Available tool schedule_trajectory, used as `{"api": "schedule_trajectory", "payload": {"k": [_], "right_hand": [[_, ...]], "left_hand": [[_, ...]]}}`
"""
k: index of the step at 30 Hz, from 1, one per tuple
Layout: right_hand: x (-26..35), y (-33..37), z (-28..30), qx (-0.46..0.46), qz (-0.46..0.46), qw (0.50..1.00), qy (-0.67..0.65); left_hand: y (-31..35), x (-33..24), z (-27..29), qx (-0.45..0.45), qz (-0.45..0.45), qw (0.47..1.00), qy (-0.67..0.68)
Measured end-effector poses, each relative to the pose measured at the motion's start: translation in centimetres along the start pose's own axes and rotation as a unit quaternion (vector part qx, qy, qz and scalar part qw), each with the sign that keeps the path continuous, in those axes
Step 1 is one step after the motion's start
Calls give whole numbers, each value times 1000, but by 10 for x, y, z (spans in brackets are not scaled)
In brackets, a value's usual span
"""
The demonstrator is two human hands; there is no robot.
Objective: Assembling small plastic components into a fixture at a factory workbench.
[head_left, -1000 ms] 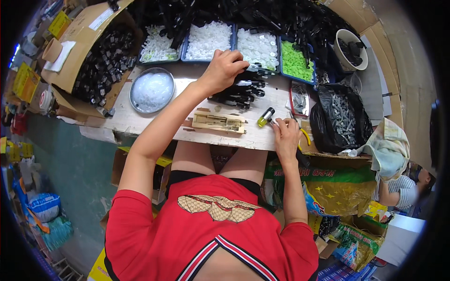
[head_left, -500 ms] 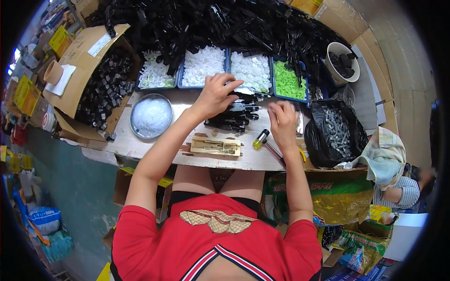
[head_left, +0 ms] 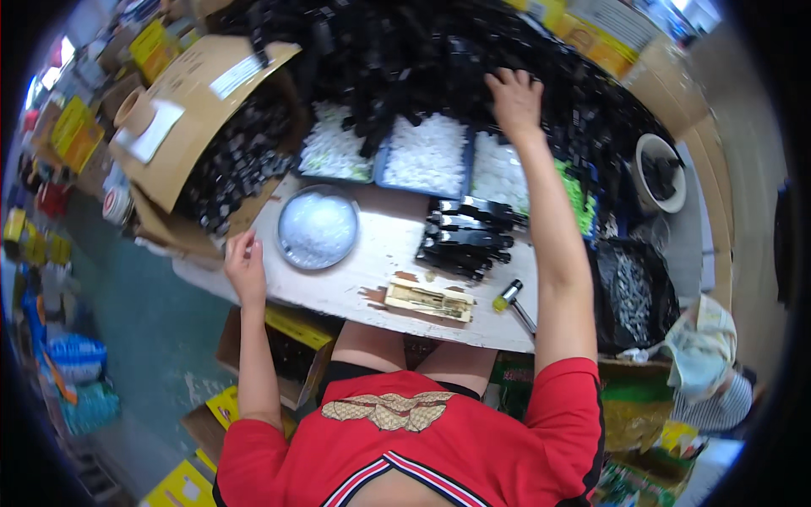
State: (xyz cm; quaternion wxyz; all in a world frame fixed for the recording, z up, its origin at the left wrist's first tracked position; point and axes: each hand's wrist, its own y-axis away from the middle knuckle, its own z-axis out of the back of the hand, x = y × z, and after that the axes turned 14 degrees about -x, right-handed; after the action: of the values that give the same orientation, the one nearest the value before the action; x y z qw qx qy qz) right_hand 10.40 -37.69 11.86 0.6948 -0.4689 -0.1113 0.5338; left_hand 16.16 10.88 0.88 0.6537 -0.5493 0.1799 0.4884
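Note:
My right hand (head_left: 517, 103) reaches far out over the heap of black plastic parts (head_left: 439, 72), its fingers spread and touching or just above the heap. Low at the left, by the table edge and the open carton, is my left hand (head_left: 245, 264), its fingers curled together; whether anything small is in them I cannot make out. A row of black plastic pieces (head_left: 469, 237) lies stacked mid-table. In front of it sit a pale wooden fixture block (head_left: 429, 301) with a slot and a screwdriver with a yellow-and-black handle (head_left: 507, 296).
A round metal dish (head_left: 318, 228) holds small whitish parts. Blue trays contain white parts (head_left: 427, 156) and green parts (head_left: 577, 196). A carton (head_left: 211, 110) with black pieces stands left. A black bag (head_left: 634, 291) of grey parts and a bowl (head_left: 661, 173) are right.
My right hand has moved forward, up onto the black heap. My left hand has left the stacked black pieces and swung left to the carton. The view has turned somewhat.

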Motion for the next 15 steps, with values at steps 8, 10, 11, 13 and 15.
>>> {"api": "schedule_trajectory", "payload": {"k": [8,10,11,13,15], "right_hand": [[-21,-5,39,-110,-46,992,47],[-12,0,66,-116,-76,990,-37],[-5,7,83,-103,-76,984,-128],[20,34,115,33,-84,956,-280],[46,72,157,176,8,932,-317]], "left_hand": [[-13,18,0,-8,9,992,-128],[-19,18,-4,-23,16,991,-131],[-25,19,-7,-4,9,990,-141],[-32,13,-3,14,-35,981,-191],[-30,16,1,8,-57,970,-235]]}}
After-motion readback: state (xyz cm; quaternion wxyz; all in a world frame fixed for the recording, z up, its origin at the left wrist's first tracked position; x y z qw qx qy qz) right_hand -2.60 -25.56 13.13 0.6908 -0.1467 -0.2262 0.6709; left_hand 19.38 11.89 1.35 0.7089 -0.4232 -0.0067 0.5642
